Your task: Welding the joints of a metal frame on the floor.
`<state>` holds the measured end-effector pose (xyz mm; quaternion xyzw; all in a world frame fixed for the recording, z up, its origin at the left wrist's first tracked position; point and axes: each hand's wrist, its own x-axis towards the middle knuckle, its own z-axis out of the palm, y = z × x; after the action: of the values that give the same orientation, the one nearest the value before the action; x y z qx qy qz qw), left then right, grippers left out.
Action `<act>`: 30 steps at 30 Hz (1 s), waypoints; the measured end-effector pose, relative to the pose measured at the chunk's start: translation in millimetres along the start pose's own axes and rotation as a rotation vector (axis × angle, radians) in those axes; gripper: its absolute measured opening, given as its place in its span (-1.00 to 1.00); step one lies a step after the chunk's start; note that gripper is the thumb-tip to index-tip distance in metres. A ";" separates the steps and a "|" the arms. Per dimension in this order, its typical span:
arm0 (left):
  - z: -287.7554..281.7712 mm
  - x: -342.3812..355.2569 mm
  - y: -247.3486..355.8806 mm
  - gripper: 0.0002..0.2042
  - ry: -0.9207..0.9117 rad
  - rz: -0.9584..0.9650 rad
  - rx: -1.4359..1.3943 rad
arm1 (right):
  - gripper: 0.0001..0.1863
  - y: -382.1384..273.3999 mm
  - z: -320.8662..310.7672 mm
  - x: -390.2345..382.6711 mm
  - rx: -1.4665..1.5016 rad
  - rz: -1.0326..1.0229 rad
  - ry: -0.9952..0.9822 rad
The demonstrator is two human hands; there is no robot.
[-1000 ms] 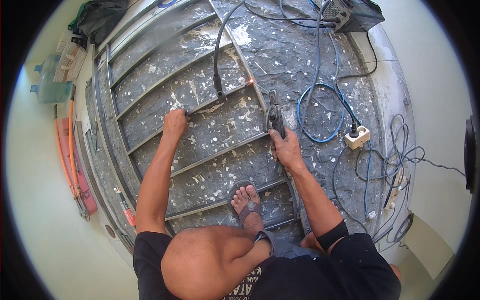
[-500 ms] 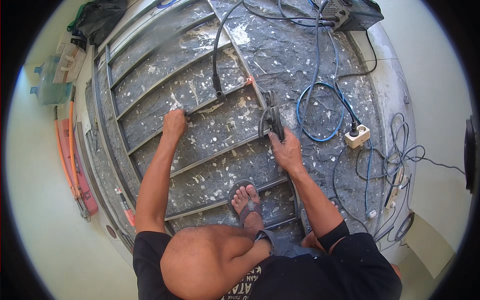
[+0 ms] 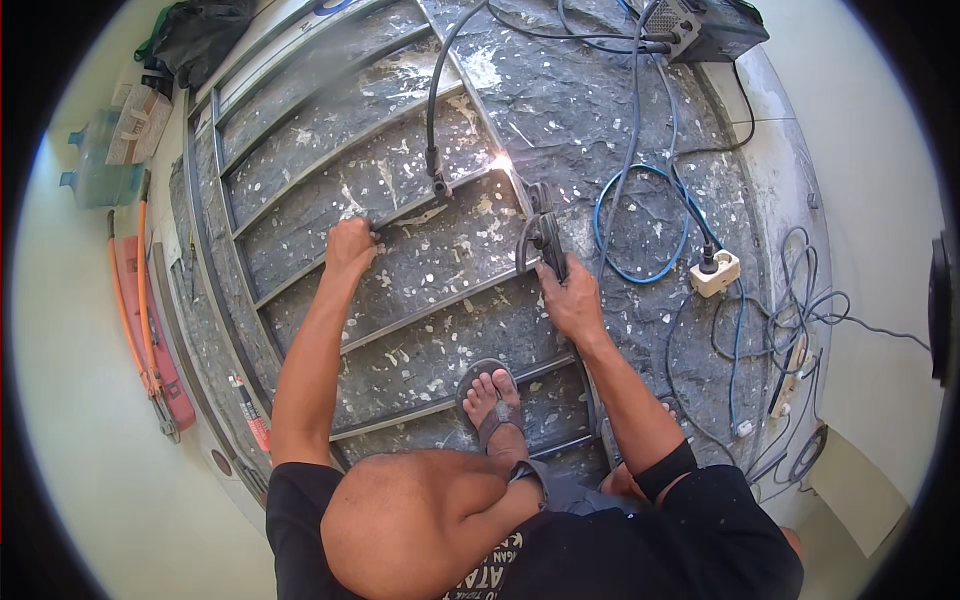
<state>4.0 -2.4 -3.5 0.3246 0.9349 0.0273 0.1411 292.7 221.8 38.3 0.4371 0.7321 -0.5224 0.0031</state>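
So my right hand [image 3: 572,300] is wrapped round the handle of a black welding electrode holder [image 3: 544,222], right of centre in the frame. My left hand [image 3: 350,245] is curled in a fist over a crossbar [image 3: 405,213] of the steel frame [image 3: 440,308], though I can't see the fingertips underneath.

What worries me: no gloves on either hand. Spatter from the bright arc [image 3: 501,160] could sting my bare knuckles, and a flinch could knock the crossbar out of line or make the rod stick. Heat might also creep along the metal to my left fist. Toes aren't much safer, since my foot [image 3: 505,440] is only in a sandal, lower down near the middle.

As for where the work sits: the arc burns where that crossbar meets the frame's right-hand rail, a bit above and left of the holder, well up and to the right of my left fist. The rod's mostly lost in the glare. Between fist and arc, what looks like the earth clamp [image 3: 440,187] sits on the crossbar.

Further out, a blue cable [image 3: 600,215] loops just right of the holder, a white socket block [image 3: 714,275] sits beyond it, and the welding machine [image 3: 690,30] is upper right.
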 end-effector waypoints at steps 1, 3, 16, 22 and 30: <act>-0.9 1.0 0.3 -0.83 -0.022 -0.004 0.014 | -0.69 -0.2 0.6 0.4 0.001 -0.025 0.014; -1.9 1.0 0.4 -0.83 -0.046 -0.010 0.028 | -0.69 0.5 1.1 0.3 0.001 -0.050 0.026; 8.3 3.9 -9.2 -0.82 0.020 -0.004 -0.007 | -0.69 4.7 2.3 -3.5 -0.018 -0.033 0.025; 1.0 2.5 -3.6 -0.88 -0.023 0.012 0.028 | -0.65 1.8 2.7 -2.1 -0.054 -0.063 0.073; 3.0 3.1 -4.5 -0.82 -0.018 0.017 0.040 | -0.67 9.2 5.2 -4.6 -0.025 -0.115 0.091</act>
<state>-0.2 -4.1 -7.8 0.3355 0.9311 0.0069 0.1429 299.1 215.6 31.1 0.4178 0.7618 -0.4920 -0.0547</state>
